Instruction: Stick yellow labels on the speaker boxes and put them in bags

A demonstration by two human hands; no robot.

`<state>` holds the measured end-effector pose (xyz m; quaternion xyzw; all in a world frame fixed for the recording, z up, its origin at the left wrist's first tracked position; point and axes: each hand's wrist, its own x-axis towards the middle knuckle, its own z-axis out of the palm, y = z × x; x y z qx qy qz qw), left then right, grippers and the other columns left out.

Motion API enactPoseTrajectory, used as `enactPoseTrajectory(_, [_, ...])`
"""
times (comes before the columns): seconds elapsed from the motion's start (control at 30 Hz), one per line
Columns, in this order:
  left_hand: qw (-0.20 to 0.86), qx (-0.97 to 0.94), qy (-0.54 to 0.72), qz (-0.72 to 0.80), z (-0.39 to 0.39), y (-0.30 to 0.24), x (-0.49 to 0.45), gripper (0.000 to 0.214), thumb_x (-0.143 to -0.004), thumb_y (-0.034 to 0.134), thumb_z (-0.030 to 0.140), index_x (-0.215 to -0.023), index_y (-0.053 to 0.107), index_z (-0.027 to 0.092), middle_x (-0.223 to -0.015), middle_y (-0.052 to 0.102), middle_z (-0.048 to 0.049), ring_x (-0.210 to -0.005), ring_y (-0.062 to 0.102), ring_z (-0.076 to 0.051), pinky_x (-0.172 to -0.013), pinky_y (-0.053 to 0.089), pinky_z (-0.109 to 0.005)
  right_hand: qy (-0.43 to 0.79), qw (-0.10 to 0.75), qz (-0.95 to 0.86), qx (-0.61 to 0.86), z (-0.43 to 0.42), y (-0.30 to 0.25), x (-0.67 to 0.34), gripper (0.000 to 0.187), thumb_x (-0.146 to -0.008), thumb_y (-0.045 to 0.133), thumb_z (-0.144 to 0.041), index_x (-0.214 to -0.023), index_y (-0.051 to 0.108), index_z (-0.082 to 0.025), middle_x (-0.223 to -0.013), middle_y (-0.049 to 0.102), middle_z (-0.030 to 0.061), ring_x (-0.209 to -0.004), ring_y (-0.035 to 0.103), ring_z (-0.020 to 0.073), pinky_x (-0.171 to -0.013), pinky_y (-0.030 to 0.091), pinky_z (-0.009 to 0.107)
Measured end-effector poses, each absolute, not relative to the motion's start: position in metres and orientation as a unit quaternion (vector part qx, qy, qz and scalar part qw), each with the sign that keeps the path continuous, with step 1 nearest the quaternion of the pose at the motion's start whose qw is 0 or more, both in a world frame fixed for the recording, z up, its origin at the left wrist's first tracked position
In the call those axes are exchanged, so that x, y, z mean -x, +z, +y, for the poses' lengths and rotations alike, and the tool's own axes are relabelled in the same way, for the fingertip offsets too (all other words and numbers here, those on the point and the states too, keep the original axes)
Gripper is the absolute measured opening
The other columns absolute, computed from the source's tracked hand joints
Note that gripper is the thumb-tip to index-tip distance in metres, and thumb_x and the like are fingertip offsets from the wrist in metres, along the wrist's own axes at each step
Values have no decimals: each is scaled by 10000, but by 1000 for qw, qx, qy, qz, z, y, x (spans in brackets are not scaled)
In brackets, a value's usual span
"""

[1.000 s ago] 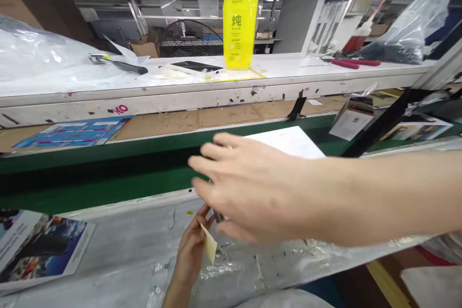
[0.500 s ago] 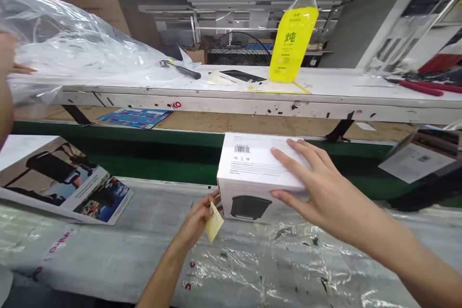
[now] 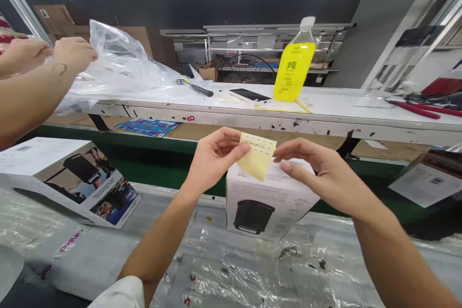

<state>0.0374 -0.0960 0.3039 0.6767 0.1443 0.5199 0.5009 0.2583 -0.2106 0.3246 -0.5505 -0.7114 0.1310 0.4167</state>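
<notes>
My left hand [image 3: 216,159] pinches a small yellow sheet of stickers [image 3: 257,166] between thumb and fingers, with rows of small printed labels along its upper part. The sheet is held up over a white printed box [image 3: 238,185], which has a black device pictured on its front. My right hand [image 3: 317,168] is at the sheet's right edge, thumb and forefinger curved and a little apart, above the box top. Whether a fingertip touches the sheet I cannot tell. The sheet and both hands hide much of the box top.
Another printed box [image 3: 77,178] lies left, a third box [image 3: 420,178] right. On the white shelf are a yellow bottle [image 3: 294,72], a phone [image 3: 250,94], a black-handled tool [image 3: 197,87] and red-handled pliers [image 3: 415,108]. Another person's hands [image 3: 74,53] hold clear plastic film [image 3: 122,57].
My left hand has lifted the sticker sheet from beside the box to above it. My right hand has come off the box top to the sheet's edge. The other person's hands moved into view.
</notes>
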Motion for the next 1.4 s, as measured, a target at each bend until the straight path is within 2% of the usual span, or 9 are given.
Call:
enactPoseTrajectory(0.13, [529,-683,486,132,-99,308,-48,236,-830,843,361,-949,736,187,-902,809,-47,-834,762,-215,-737,597,-291,189,568,-646,474,-198,319,-236,451,-816,866,-445,-1065,523,-290,-863,737,-24,-807,739,203,-745,633,347])
enactPoseTrajectory(0.27, [548,-701,444,105,-99,307,-48,223,-929,730,405,-955,751,185,-924,781,-41,-831,717,-187,-729,562,-276,156,603,-623,472,-196,313,-227,451,-854,836,-383,-1068,447,-298,-801,716,-44,-726,723,190,-630,600,304])
enactPoseTrajectory(0.47, [504,-737,430,131,-101,307,-52,259,-945,693,432,-898,736,181,-854,657,-26,-798,613,-177,-696,481,-284,-49,500,-715,487,-200,312,-225,78,-965,672,-212,-975,618,-268,-959,675,10,-829,663,166,-737,582,338])
enactPoseTrajectory(0.67, [500,-740,426,146,-102,304,-54,317,-949,667,493,-921,727,183,-839,621,-28,-779,575,-183,-690,473,-299,-171,504,-697,481,-201,314,-226,133,-944,679,-157,-1004,681,-275,-1017,655,44,-798,637,174,-733,579,387])
enactPoseTrajectory(0.9, [546,-708,430,123,-106,308,-53,293,-909,738,468,-898,734,176,-831,677,-25,-765,587,-166,-693,458,-276,-203,515,-704,444,-198,316,-223,158,-944,693,-112,-1024,707,-247,-964,724,27,-767,665,146,-692,584,314])
enactPoseTrajectory(1.13, [529,-697,460,150,-108,305,-53,278,-920,729,454,-961,768,181,-888,750,-36,-788,647,-171,-699,487,-265,-350,439,-718,411,-191,317,-222,169,-878,730,-63,-978,680,-190,-914,741,44,-806,698,159,-731,565,286])
enactPoseTrajectory(1.23, [518,-700,465,160,-104,305,-48,260,-915,737,438,-946,773,183,-889,762,-33,-791,666,-174,-699,507,-260,-272,439,-739,432,-194,325,-216,140,-856,680,-62,-863,638,-196,-803,690,4,-696,625,125,-640,505,258])
enactPoseTrajectory(1.33, [527,-642,529,173,-89,300,-33,247,-886,765,416,-953,770,179,-905,777,-39,-792,695,-183,-703,542,-264,-51,434,-754,490,-192,338,-209,106,-830,650,-117,-779,623,-206,-728,646,-29,-661,569,115,-621,468,252])
enactPoseTrajectory(1.4, [546,-568,589,176,-76,290,-18,216,-872,765,383,-944,754,179,-872,768,-35,-770,706,-182,-696,555,-267,103,388,-752,523,-183,345,-205,70,-828,644,-175,-766,649,-206,-736,661,-29,-686,568,122,-638,464,257])
